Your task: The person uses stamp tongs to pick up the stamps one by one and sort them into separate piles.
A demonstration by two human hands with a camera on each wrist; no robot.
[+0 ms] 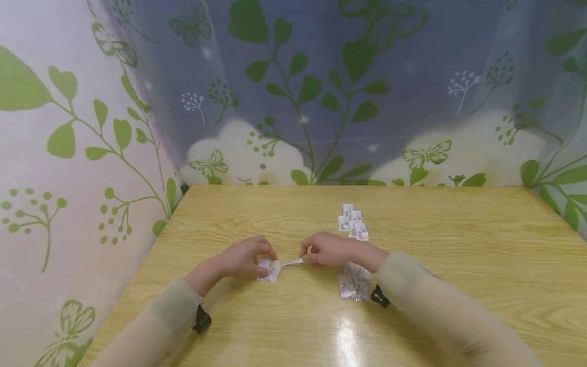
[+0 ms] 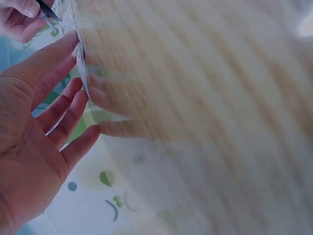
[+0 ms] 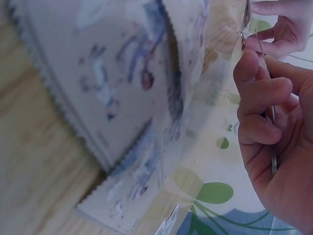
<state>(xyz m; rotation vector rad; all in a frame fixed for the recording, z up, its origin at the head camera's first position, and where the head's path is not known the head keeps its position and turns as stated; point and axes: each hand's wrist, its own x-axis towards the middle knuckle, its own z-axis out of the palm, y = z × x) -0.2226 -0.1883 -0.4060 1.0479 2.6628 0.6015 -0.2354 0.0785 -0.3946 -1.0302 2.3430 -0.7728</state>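
Small white sachets with printed figures and zigzag edges lie on the table. My left hand [image 1: 245,256] holds down one sachet [image 1: 273,272], thumb and fingertips at its edges; in the left wrist view its lower fingertips [image 2: 93,132] touch the tabletop. From the right, my right hand [image 1: 332,248] grips a pair of thin metal tweezers [image 1: 292,262], whose tips reach the held sachet's far corner. The tweezers' shaft [image 3: 274,147] runs along the right palm, under curled fingers. Beneath the right forearm lies a group of sachets [image 1: 347,286], partly hidden by the sleeve.
Another cluster of sachets [image 1: 352,222] lies farther back on the wooden table [image 1: 257,214], beyond the right hand. A patterned cloth [image 1: 284,102] with green leaves and butterflies hangs behind the table and along the left. Dark straps [image 1: 202,319] are on both wrists.
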